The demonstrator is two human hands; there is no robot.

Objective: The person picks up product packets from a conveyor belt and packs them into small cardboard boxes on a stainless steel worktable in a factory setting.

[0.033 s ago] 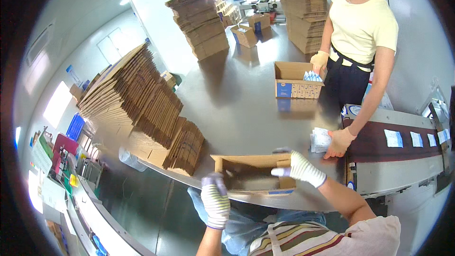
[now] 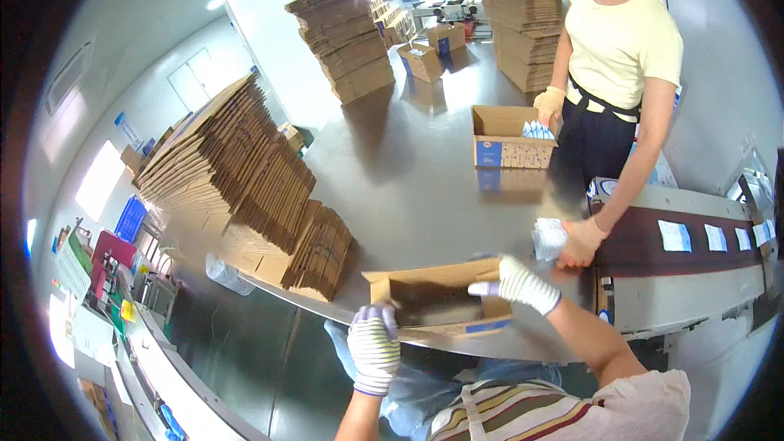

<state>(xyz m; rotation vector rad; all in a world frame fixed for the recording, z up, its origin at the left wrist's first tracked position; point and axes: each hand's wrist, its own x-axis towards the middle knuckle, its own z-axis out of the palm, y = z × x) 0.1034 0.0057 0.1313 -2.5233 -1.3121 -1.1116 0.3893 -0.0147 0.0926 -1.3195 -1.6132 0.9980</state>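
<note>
An open brown cardboard box [image 2: 449,330] stands at the near edge of the metal table, its inside showing bare and shadowed. My left hand [image 2: 374,349], in a striped white glove with purple fingertips, is closed on the box's near left corner. At the other end, my right hand [image 2: 524,284], gloved the same way, grips the right wall, with fingers reaching inside and along the far side. To the right, a co-worker's gloved hand [image 2: 581,243] holds a bunch of small white packets [image 2: 550,238] over the table.
The co-worker's other hand [image 2: 550,103] rests at a second box [image 2: 512,155] partly filled with packets. A conveyor belt [image 2: 637,237] on the right carries spaced packets. Flattened cartons [image 2: 237,171] are stacked at left, with more stacks [image 2: 343,41] farther back on the table [image 2: 392,180].
The box between my hands has turned slightly, its right end rising a little away from me. The co-worker's hand with the packets has shifted slightly left.
</note>
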